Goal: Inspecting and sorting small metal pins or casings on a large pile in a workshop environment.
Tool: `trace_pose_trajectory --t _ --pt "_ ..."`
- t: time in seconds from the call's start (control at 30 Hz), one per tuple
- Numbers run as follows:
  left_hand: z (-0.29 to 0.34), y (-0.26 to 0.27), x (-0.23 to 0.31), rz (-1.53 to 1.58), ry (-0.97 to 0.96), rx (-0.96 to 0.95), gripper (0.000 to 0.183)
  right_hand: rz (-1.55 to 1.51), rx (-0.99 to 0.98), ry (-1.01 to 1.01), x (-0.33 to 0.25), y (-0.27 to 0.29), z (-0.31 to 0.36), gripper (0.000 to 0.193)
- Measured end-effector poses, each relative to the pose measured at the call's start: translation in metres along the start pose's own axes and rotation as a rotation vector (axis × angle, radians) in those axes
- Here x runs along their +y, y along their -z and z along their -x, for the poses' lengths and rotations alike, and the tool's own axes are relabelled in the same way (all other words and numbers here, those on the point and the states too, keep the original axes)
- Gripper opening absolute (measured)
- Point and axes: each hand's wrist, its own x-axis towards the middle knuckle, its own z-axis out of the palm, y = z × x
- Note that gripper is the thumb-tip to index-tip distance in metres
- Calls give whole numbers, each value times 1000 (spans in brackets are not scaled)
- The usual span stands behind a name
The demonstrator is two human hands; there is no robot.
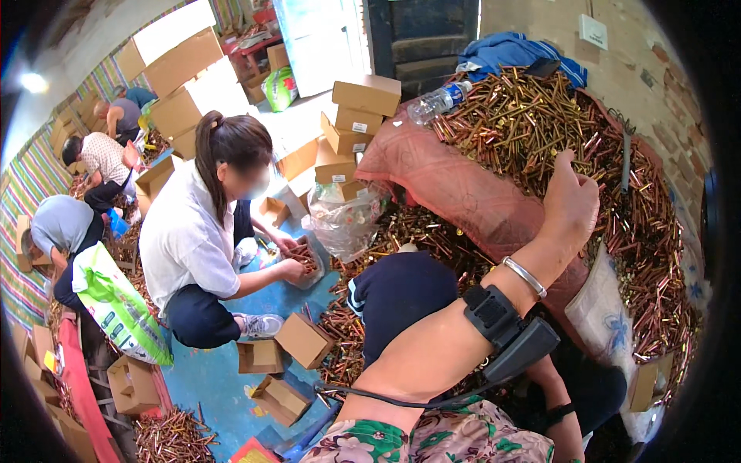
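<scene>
Going left to right, I reckon the open cartons (305, 341) at 7 o'clock could tip if an elbow swings back. Around half past 5, the black cable (386, 398) crosses the left forearm (432, 351), so a long reach might snag it. At 1 o'clock, a plastic bottle (440, 103) is lying against the heap; shifting pieces could set it rolling. And the coppery rod-like heap (517, 127) at 2 o'clock? One tug on the reddish sheet (463, 185) and it could slide.

Pose-wise: the right hand (546, 376), about 4, is mostly hidden behind the wrist gadget (494, 316), so can't tell its grip. The left hand (573, 193), nearly 3, has curled fingers over the heap, arm stretched; can't tell if it's pinching anything.
</scene>
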Motion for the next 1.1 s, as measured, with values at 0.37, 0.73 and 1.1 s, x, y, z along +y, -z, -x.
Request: trace_pose_trajectory --t 0.37,0.73,1.1 --pt "5 0 1 -4 0 -7 50 2 -1 -17 14 -2 2 19" --pt "1 6 -11 -138 -8 18 51 33 -9 -17 -2 3 2 22" --pt "8 3 -7 -91 28 13 48 -52 -67 -181 -6 7 4 21"
